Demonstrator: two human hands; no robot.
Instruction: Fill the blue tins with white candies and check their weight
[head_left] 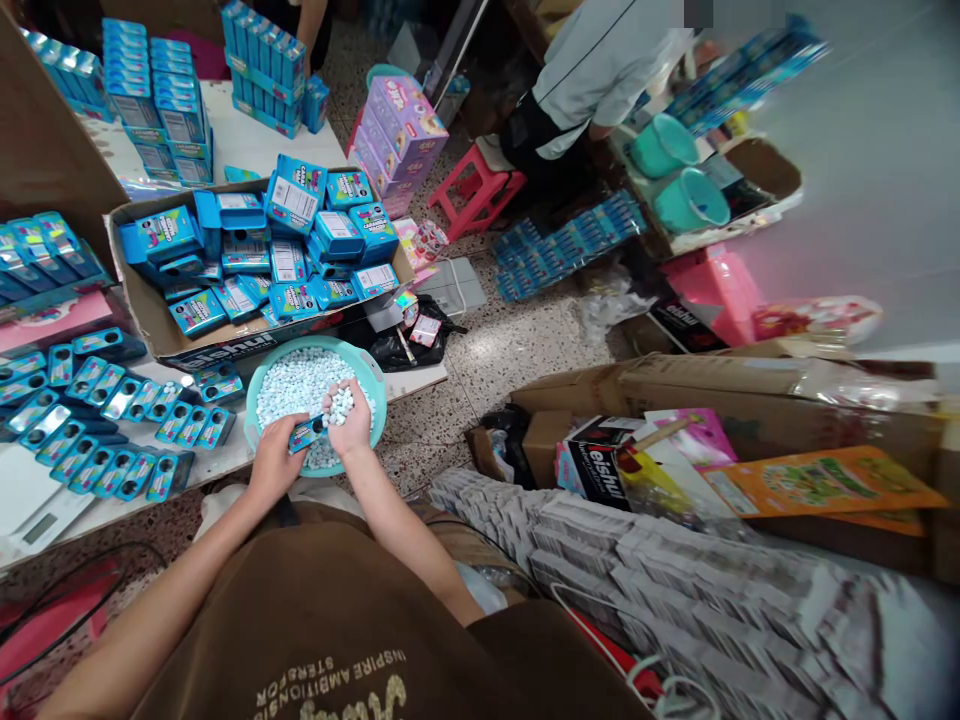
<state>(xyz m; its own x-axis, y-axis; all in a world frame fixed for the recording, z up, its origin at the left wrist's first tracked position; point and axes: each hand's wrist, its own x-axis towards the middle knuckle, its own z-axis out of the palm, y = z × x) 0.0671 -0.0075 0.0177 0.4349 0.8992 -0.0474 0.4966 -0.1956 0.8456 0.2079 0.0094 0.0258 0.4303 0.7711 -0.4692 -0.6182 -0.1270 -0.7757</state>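
Note:
My left hand (274, 460) grips a small blue tin (307, 434) with its open end toward a teal plastic basin (375, 395). My right hand (348, 417) is cupped above the basin, holding a small heap of white round candies (340, 405). The basin is nearly full of the same candies (296, 395) and stands at the table's edge. Both hands are over the basin. Rows of similar blue tins (97, 420) lie on the white table to its left.
A cardboard box of blue packs (259, 250) stands behind the basin, with stacked cartons beyond. A digital scale (45, 510) sits at the table's left. A seated co-worker (600, 80) is at upper right near teal buckets (664, 145). Bundled printed sheets (637, 570) lie at lower right.

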